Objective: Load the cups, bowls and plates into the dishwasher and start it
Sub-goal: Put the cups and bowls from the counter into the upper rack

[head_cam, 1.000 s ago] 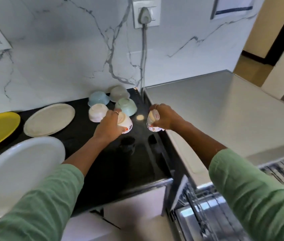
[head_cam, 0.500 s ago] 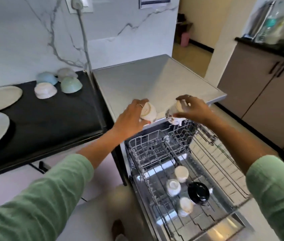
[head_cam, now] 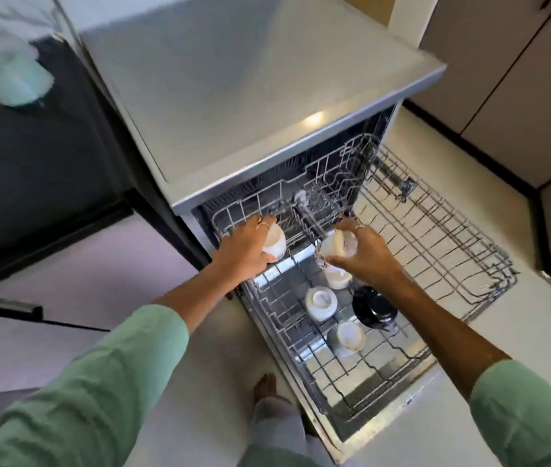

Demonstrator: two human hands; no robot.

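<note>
The left hand (head_cam: 245, 249) grips a white cup (head_cam: 276, 242) and the right hand (head_cam: 363, 252) grips another cup (head_cam: 333, 244), both above the pulled-out dishwasher rack (head_cam: 334, 358).

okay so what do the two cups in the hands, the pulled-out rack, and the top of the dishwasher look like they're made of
Cup in the left hand and cup in the right hand: probably glazed ceramic, being opaque, white and faintly shiny, with printed decoration.
Pulled-out rack: thin grey wire in a grid, likely coated metal.
Dishwasher top: smooth, pale grey, satin, with one soft glare spot; painted metal or laminate, cannot tell.

blurred bowls (head_cam: 15, 79) cropped left, perhaps three
</note>
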